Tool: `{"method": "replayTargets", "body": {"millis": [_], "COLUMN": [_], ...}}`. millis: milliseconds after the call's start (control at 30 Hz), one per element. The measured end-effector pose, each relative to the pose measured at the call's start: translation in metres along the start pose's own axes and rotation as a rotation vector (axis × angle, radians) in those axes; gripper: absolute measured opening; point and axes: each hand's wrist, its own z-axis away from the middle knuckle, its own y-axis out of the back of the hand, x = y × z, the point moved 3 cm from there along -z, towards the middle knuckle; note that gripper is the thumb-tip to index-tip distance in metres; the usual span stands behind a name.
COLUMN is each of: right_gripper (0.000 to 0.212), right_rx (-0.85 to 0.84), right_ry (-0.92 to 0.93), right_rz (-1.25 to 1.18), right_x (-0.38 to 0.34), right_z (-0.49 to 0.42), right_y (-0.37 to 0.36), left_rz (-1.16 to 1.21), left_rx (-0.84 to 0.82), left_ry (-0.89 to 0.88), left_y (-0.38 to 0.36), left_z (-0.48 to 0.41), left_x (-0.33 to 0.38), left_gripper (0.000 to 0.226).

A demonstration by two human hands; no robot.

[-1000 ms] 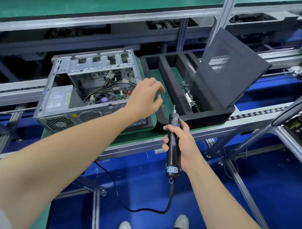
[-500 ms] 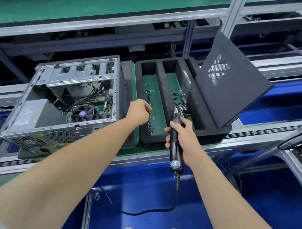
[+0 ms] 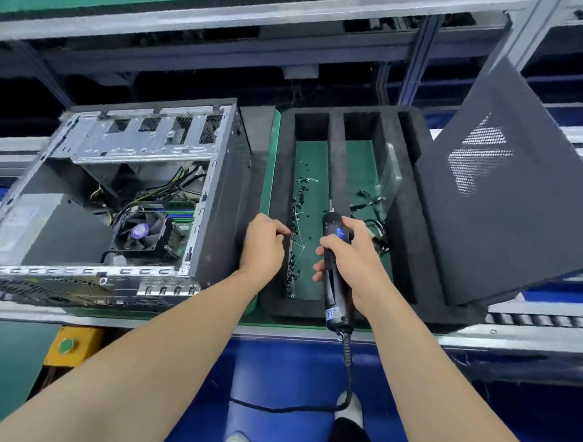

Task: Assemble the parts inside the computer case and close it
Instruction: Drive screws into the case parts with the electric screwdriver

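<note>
Head view, the only view.

Case (image 3: 119,198) sits on the bench at left with its open side up. Inside it: fan (image 3: 139,230) near the middle, power supply (image 3: 35,225) at the left end, loose wiring between them and the far wall.

Foam tray (image 3: 405,224) stands just beside the case, to its right, and is split into long compartments. Left compartment holds scattered small screws (image 3: 299,201) on a green floor. The next compartment to the right holds a tangle of cables (image 3: 370,207).

Side panel (image 3: 515,195) is off the case. It leans tilted on the tray's right end, mesh vent facing the camera.

Left hand (image 3: 263,243): over the tray's left wall, fingers curled, tips down among the screws. Whether a screw is pinched cannot be told; the tips hide it.

Right hand (image 3: 351,256): wrapped tight round the screwdriver (image 3: 335,288), thumb across the barrel. The tool is above the divider between the two compartments, bit pointing away from the person. Its cord (image 3: 310,410) hangs from the butt end and loops toward the floor.

Hands are apart, with the screw compartment between them.

Yellow box (image 3: 69,345) with a green button is fixed under the bench edge at left.
</note>
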Motion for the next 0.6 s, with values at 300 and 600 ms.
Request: {"method": "replayTargets", "body": {"millis": [300,600], "right_gripper": [0.04,0.043], "right_rx": [-0.092,-0.121], "right_ry": [-0.094,-0.088], "right_rz": [0.027,0.048], "right_x": [-0.009,-0.018], "right_z": [-0.044,-0.049], "right_y": [0.014,0.021], "left_rz": [-1.114,-1.334], "left_rx": [-0.549,-0.581], "left_ry": [-0.52,-0.61], "left_y": [-0.051,-0.088], "left_z": [-0.018,-0.01], "left_x": [0.024,0.019], "left_gripper": [0.023,0.028]}}
